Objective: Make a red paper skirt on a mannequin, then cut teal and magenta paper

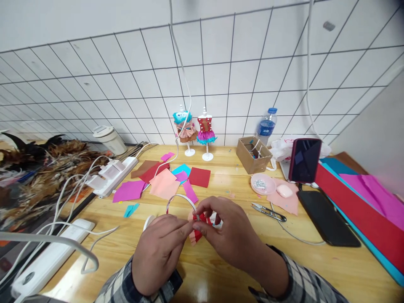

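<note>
My left hand and my right hand meet low in the middle, fingers closed in a pinch. Between them is a small gathered piece of red and pink crepe paper. A narrow white strip arches up from the fingertips and curves back down behind my left hand. What exactly each fingertip presses is partly hidden. Beside my left hand shows the edge of a white round object. Behind my right fingers, something white and blue is mostly covered. Cut sheets in pink, magenta and red lie beyond my hands.
Two miniature dress forms in paper dresses stand by the tiled wall. To the right are thread snips, a pink dish, a cardboard box, a bottle and phones. Power strips and cables occupy the left.
</note>
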Motion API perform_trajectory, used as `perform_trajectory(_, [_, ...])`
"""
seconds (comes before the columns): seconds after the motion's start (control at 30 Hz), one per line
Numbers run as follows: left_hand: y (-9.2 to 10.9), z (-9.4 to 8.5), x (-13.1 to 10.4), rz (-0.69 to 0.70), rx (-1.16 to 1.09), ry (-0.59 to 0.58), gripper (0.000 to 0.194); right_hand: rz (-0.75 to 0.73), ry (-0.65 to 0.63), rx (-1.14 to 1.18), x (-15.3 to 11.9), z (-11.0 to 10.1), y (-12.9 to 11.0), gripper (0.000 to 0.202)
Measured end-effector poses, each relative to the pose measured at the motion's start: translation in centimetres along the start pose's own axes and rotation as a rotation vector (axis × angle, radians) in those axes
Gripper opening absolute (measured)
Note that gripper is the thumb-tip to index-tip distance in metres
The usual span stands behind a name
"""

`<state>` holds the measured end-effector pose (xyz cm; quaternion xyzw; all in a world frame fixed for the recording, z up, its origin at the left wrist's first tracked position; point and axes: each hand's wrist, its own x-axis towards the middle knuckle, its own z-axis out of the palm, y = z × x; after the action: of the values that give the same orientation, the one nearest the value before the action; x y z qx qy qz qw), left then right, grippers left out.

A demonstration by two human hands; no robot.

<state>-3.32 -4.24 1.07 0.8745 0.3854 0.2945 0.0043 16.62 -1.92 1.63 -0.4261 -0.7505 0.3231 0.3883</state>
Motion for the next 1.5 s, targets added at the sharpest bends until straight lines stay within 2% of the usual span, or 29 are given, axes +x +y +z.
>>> perform_trajectory(0.13, [0.5,0.1,0.2,-0.097,-0.046,-0.018,0.024,0.017,-0.035,0.018,0.2,0.1,0.1,0.013])
perform_trajectory(0.23, [0.9,0.1,0.1,-0.182,-0.073,-0.002,0.017,0.013,0.034,-0.034,0.2,0.3,0.3,0.015])
perform_trajectory(0.33, [0.9,0.1,-0.1,-0.195,-0.055,0.029,0.016,-0.031,0.123,-0.088,0.1,0.7,0.4,0.034])
perform_trajectory(0.4, [0.8,0.1,-0.1,-0.197,-0.036,0.04,0.016,-0.07,0.134,-0.094,0.1,0.9,0.4,0.038])
perform_trajectory(0.57, [0.4,0.2,-0.1,-0.191,-0.006,0.068,0.016,-0.08,0.178,-0.044,0.1,1.4,0.6,0.011])
perform_trajectory(0.67, [0.3,0.2,0.0,-0.204,0.001,0.076,0.015,-0.09,0.167,-0.044,0.1,1.5,0.7,0.005])
perform_trajectory(0.77, [0.4,0.1,0.2,-0.231,0.015,0.087,0.015,-0.108,0.14,-0.061,0.0,1.6,0.8,0.008])
perform_trajectory(0.9, [0.5,0.0,0.5,-0.234,0.033,0.12,0.015,-0.164,0.071,-0.087,-0.4,1.7,0.5,0.022])
perform_trajectory(1.0, [0.4,-0.2,0.5,-0.22,0.032,0.136,0.014,-0.21,0.018,-0.116,-0.6,1.7,0.1,0.021])
perform_trajectory(1.13, [0.3,-0.2,0.2,-0.217,0.039,0.145,0.012,-0.24,0.023,-0.1,-0.7,1.5,-0.2,0.027])
perform_trajectory(1.27, [0.2,-0.2,0.1,-0.217,0.058,0.139,0.011,-0.205,0.012,-0.136,-0.4,1.4,-0.1,0.027])
perform_trajectory(1.43, [-0.1,0.1,-0.1,-0.232,0.058,0.119,0.009,-0.14,-0.008,-0.166,-0.3,1.7,0.3,0.011])
perform_trajectory(1.5, [-0.2,0.2,-0.2,-0.24,0.048,0.133,0.009,-0.135,-0.018,-0.191,-0.4,1.9,0.6,0.011])
